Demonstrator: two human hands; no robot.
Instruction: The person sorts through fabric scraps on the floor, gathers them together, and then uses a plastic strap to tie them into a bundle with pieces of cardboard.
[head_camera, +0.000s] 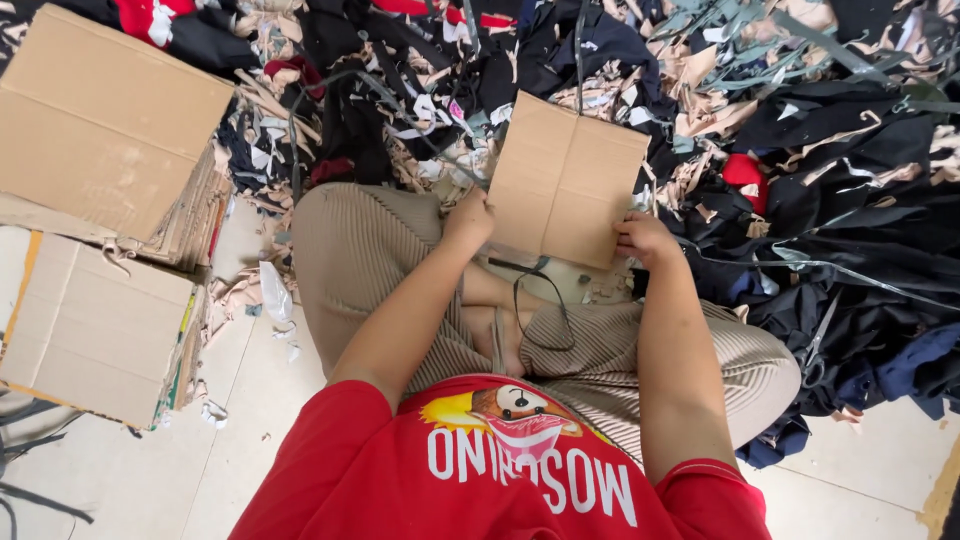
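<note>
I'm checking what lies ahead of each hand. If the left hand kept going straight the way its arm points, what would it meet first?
The left hand already grips the cardboard sheet at its near left edge. Past that edge, it would likely meet the heap of fabric scraps, though depth is unclear.

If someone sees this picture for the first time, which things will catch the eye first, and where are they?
First, the flat cardboard sheet at the upper centre, held at its lower corners by the left hand and the right hand. Next, the big heap of dark fabric scraps across the top and right. Two cardboard stacks lie at the left.
</note>
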